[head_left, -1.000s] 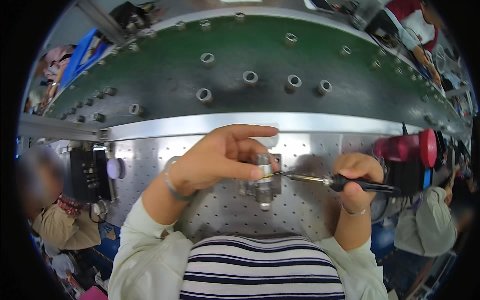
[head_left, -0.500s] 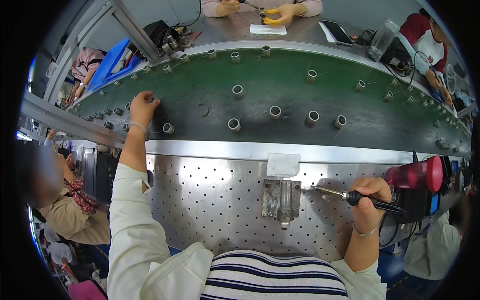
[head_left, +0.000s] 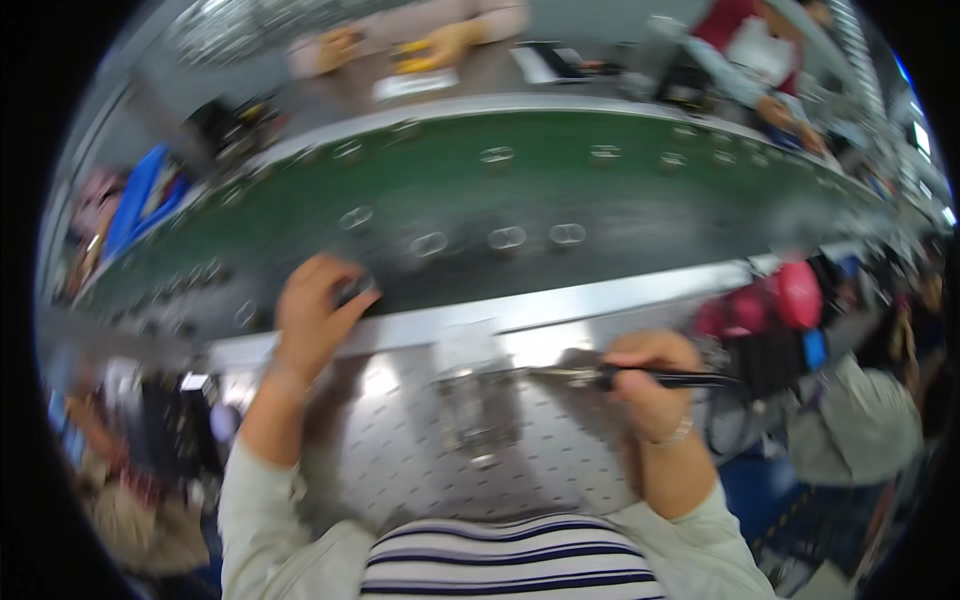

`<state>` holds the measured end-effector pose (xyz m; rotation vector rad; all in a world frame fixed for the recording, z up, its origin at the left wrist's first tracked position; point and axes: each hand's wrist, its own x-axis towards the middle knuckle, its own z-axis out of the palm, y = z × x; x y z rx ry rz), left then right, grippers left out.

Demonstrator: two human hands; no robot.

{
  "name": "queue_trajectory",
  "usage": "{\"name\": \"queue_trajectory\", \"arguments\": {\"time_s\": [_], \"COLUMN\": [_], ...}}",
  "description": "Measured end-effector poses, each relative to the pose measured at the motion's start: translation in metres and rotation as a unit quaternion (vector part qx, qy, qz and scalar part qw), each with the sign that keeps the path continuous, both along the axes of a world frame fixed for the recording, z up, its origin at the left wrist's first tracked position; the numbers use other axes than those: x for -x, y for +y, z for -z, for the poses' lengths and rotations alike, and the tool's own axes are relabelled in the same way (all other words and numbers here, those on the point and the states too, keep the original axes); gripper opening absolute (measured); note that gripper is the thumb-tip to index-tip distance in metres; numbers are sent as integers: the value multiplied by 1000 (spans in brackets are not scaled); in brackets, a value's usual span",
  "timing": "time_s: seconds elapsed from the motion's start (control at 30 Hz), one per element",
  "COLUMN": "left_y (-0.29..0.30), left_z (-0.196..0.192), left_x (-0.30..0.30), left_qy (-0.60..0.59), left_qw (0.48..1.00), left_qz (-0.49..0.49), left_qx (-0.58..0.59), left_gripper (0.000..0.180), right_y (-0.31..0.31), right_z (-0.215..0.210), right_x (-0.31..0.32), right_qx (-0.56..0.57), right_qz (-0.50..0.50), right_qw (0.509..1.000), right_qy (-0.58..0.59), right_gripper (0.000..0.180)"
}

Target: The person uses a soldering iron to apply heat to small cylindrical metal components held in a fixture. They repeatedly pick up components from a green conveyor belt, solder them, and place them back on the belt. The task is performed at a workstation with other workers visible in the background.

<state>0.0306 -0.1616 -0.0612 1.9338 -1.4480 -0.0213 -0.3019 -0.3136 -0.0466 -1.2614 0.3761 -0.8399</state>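
Motion blurs the whole picture. At the near edge of the green belt, my left hand is closed, with thumb and fingers pinching a small metal cylinder, mostly hidden by the fingers. My right hand grips a soldering iron by its black handle. Its metal tip points left, toward a flat metal plate with a clear tube-shaped piece on the perforated metal table. Just beyond that plate lies a folded white cloth or paper.
More small open-ended cylinders, such as one ring-topped cylinder, stand along the belt. A pink-red container and dark boxes stand at the right. Across the belt, a person's yellow-covered fingers show. Other people sit at both sides.
My left hand has come back from the far left of the belt to its near edge, a cylinder in its fingers. The view has swung rightward; the right hand still holds the iron.
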Motion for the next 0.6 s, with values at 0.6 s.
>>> {"name": "queue_trajectory", "arguments": {"time_s": [0.6], "left_y": [-11], "left_z": [-43], "left_x": [105], "left_qy": [689], "left_qw": [679], "left_qz": [231], "left_qx": [-103], "left_gripper": [84], "right_y": [1], "right_z": [1], "right_x": [-2], "right_qx": [-58], "right_qz": [-79], "right_qw": [995], "right_qy": [19], "right_gripper": [12]}}
